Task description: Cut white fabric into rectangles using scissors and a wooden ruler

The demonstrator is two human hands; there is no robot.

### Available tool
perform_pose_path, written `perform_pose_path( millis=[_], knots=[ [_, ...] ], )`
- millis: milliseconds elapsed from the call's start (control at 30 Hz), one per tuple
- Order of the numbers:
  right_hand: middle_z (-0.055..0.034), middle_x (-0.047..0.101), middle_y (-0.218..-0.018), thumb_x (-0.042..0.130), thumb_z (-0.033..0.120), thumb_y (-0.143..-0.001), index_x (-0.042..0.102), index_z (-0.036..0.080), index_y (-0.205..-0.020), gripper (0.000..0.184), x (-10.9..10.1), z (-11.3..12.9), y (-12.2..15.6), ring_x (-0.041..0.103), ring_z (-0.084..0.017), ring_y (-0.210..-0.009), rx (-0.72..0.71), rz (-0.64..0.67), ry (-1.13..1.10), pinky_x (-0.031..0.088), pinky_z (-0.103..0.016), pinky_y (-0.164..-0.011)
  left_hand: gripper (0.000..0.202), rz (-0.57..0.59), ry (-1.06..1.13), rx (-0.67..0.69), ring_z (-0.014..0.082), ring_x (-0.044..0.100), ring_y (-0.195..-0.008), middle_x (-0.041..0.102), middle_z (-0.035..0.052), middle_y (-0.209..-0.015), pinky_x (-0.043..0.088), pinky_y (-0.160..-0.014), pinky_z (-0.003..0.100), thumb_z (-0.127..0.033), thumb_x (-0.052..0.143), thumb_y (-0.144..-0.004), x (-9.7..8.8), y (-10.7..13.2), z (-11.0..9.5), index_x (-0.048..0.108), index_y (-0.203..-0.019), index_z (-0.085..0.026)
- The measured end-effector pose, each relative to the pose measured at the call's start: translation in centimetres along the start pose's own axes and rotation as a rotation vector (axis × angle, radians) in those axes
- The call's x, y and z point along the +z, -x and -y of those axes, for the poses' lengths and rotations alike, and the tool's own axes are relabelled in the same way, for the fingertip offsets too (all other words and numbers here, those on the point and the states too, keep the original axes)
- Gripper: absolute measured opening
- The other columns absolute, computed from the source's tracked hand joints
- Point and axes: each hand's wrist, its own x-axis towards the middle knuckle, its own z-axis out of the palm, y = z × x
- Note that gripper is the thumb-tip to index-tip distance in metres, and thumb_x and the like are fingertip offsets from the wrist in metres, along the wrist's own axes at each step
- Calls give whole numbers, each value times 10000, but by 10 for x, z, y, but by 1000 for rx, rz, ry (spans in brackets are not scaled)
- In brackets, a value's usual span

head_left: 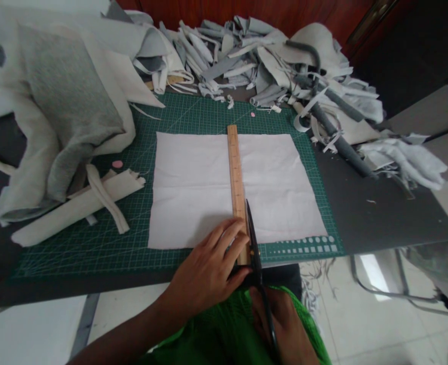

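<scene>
A white cloth point(191, 167) lies flat on the green cutting mat point(204, 111). Across its middle, from far edge to near edge, runs a wooden ruler point(234, 167). My left hand point(211, 258) rests on the ruler's near end, fingers stretched out over the wood and cloth, thumb pointing toward the scissors. In my right hand point(285, 319) are black scissors point(255, 243), held by the handles. Their blades point away from me, along the ruler's right side over the near part of the cloth. Whether the blades have cut into the cloth I cannot tell.
Grey-white fabric point(68, 86) is heaped on the left, with a rolled strip point(75, 213) before it. Scraps point(224, 56) pile along the back. Dark grey tubes point(338, 132) lie among scraps at the right. A metal-framed chair point(383, 289) stands beyond the table's right front edge.
</scene>
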Motion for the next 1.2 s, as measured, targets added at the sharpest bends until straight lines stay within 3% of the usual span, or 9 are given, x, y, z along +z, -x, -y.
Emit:
perform_pose_path(
  millis=[167,433,633,833,1000,1200],
  knots=[
    [-55,736,-817,500,824,-934,754,205,-938,670,-1,6,4,696,-218,-756,50,-36,20,553,-277,-660,374,-17,-2,-14,356,513,-1431,573,192,-1505,567,-1135,514,-274,606,-1008,2,1,0,575,-1341,-107],
    [-38,682,-712,458,817,-958,700,211,-814,668,-3,22,-5,644,-204,-653,5,-8,22,509,-291,-600,406,-167,80,-142,345,469,-1432,538,205,-1459,521,-1177,516,-51,516,-891,2,2,0,594,-1285,-107],
    [-33,663,-717,500,858,-903,681,220,-812,669,1,26,-9,615,-200,-609,30,-37,-71,511,-319,-595,363,-173,15,-192,386,477,-1419,558,203,-1484,537,-1130,578,-224,602,-980,9,-2,-10,589,-1327,-117],
    [-1,592,-604,499,881,-887,607,239,-702,676,-5,35,-13,575,-183,-525,30,42,-131,459,-316,-536,172,-238,8,-310,341,597,-1164,664,130,-1212,589,-997,542,-126,618,-962,14,-15,-14,639,-1128,-166],
    [8,587,-574,476,884,-895,601,231,-740,683,-10,43,-14,584,-176,-513,13,105,-129,451,-298,-553,128,-321,59,-245,266,630,-1023,667,83,-1013,603,-935,445,-92,532,-1017,12,-16,-12,599,-956,-182],
    [4,585,-567,412,850,-954,589,225,-722,690,-12,36,-21,595,-184,-558,-22,135,-65,454,-301,-596,139,-356,147,-199,243,659,-1026,681,62,-962,595,-990,427,-88,529,-1028,10,-14,-13,604,-977,-193]
  ],
)
